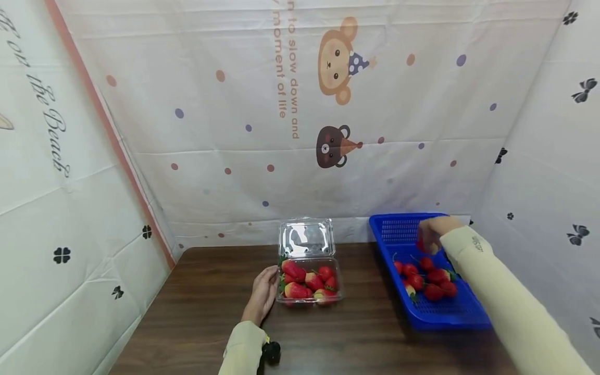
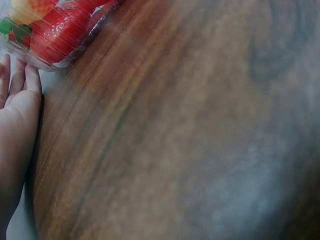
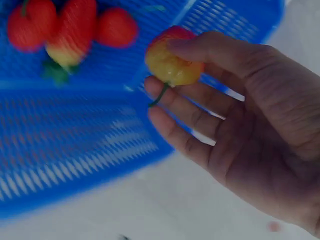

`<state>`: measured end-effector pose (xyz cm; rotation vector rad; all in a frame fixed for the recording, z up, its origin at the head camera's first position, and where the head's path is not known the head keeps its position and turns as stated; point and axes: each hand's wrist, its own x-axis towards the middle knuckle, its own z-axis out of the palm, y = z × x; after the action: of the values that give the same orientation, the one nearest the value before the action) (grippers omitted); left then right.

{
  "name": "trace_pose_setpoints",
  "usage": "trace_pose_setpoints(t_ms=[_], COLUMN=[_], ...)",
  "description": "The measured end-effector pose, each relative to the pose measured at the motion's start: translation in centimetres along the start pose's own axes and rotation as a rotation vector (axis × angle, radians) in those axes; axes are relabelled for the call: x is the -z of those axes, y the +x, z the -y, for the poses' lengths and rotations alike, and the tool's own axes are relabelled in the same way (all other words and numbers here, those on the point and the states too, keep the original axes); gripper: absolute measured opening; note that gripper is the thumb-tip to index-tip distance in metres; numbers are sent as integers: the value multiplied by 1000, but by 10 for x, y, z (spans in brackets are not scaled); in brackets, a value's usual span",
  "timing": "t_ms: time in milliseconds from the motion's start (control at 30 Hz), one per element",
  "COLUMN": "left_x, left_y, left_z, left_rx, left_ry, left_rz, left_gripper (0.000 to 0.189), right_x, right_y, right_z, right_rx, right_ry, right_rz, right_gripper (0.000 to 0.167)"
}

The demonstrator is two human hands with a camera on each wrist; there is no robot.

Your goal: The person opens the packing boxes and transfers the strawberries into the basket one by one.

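A clear plastic clamshell box (image 1: 307, 300) stands on the table with its lid (image 1: 300, 237) raised at the back. Inside lie several red strawberries (image 1: 294, 290) and smaller round red fruits (image 1: 325, 272). My left hand (image 1: 263, 291) rests along the box's left side, fingers fairly straight; the left wrist view has its fingertips at the wall. Over the back of a blue basket (image 1: 445, 315), my right hand (image 1: 436, 230) pinches a round red-and-yellow cherry (image 3: 175, 60) with a thin green stem between thumb and fingers. Several cherries (image 1: 416, 282) and strawberries (image 1: 438, 275) lie in the basket.
The dark wooden table (image 1: 201, 302) carries the box at its middle and the basket to the right. A printed white cloth (image 1: 211, 198) hangs behind and on both sides. A small black object (image 1: 271, 352) sits at my left wrist.
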<state>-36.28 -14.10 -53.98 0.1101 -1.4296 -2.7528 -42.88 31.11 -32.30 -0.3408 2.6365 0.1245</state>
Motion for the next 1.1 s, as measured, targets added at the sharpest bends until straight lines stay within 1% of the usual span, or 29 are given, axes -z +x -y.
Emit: trace_pose_setpoints(t_ms=[33,100,133,200,267,333,500,567,667,733,833,900,1000,1100], left_x=[0,0,0,0,-1,-2,-1,0,1,1,1,2,2,2], left_y=[0,-1,-1,-3,-4,-5,-6,-6,-5,-4,-4,-4,-3,-2], left_z=[0,2,3,5,6,8,9,8,7,5,4,3,2,0], left_rx=[0,2,4,7,12,17,19,14,5,-2,-5,-3,10,6], left_ry=[-3,-5,-5,-4,-1,2,-3,-8,-21,-21,-20,-12,-9,-4], left_rz=[0,5,7,17,17,17,13,12,9,8,1,3,-12,-18], left_gripper=[18,19,19,19,18,17,18,19,21,21,20,19,19,17], right_x=[-7,-22,-29,-40,-48,-52,-56,-53,-43,-34,-18,-7,10,26], right_y=[0,5,9,12,15,14,13,13,13,14,18,21,23,22], right_z=[-2,-5,-7,-8,-6,-3,7,11,15,17,22,28,44,64], right_rx=[-15,-33,-45,-59,-61,-53,-9,6,11,18,54,105,202,300], right_ry=[12,34,46,52,60,67,71,59,63,78,102,95,26,-98], right_rz=[10,23,28,22,22,11,10,27,29,22,-7,-37,-101,-192], right_gripper=[19,24,30,37,40,38,19,13,7,8,13,20,23,22])
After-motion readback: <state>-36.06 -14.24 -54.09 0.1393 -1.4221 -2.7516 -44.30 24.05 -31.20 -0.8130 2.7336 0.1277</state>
